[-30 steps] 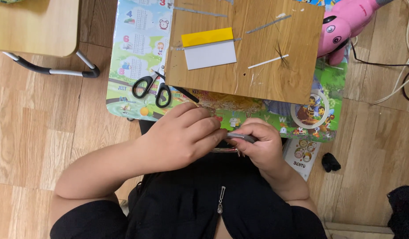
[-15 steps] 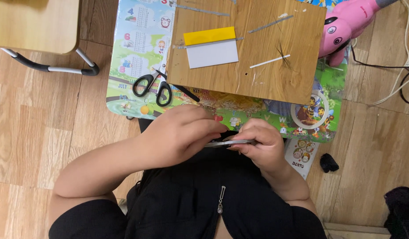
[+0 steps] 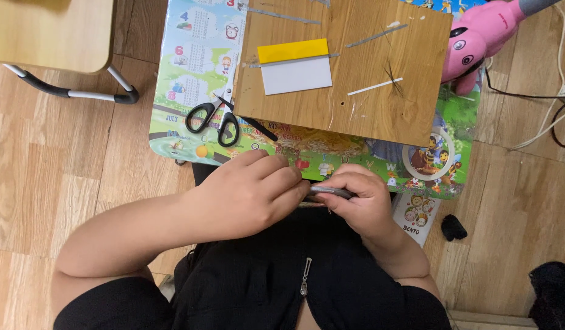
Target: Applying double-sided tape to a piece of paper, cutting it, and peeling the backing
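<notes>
Head camera looks down on a person who sits at a small colourful table (image 3: 184,85). Both hands meet near the table's near edge, over the black clothes. The left hand (image 3: 255,192) and the right hand (image 3: 362,198) are curled and pinch together a thin grey strip (image 3: 328,191). It seems the work is in the middle: more grey strips (image 3: 375,35) lie on the wooden board (image 3: 368,104), and black scissors (image 3: 214,116) rest at its left.

Bright, even indoor light — soft shadows, sharp focus, no glare.
</notes>
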